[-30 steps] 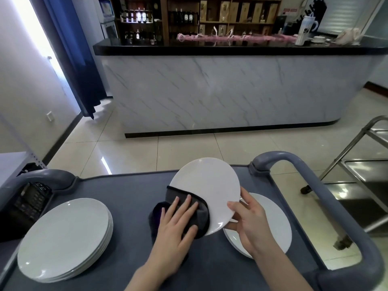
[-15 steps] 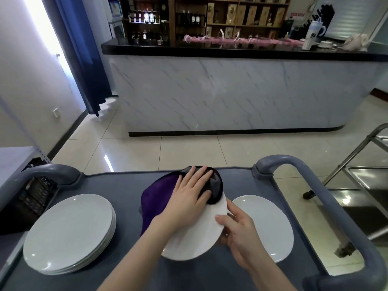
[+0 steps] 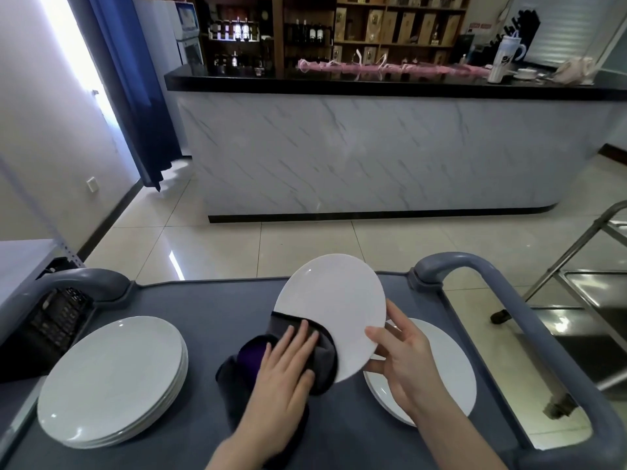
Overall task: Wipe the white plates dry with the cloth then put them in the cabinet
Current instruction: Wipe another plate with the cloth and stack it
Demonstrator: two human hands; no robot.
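A white plate (image 3: 334,307) is tilted up above the grey cart top (image 3: 210,317). My right hand (image 3: 402,362) grips its right rim. My left hand (image 3: 288,371) presses a dark grey and purple cloth (image 3: 249,359) flat against the plate's lower left part, fingers straight. A stack of white plates (image 3: 112,381) lies at the cart's left. Another white plate (image 3: 444,364) lies at the right, partly under my right hand.
Grey cart handles rise at the left (image 3: 74,286) and at the right (image 3: 509,310). A steel trolley (image 3: 590,293) stands to the right on the tiled floor. A marble-fronted bar counter (image 3: 373,147) is ahead, and a black basket (image 3: 51,320) sits at the left.
The plate has tipped back up toward me. My left hand slid the cloth from the plate's far top edge down to its lower left part.
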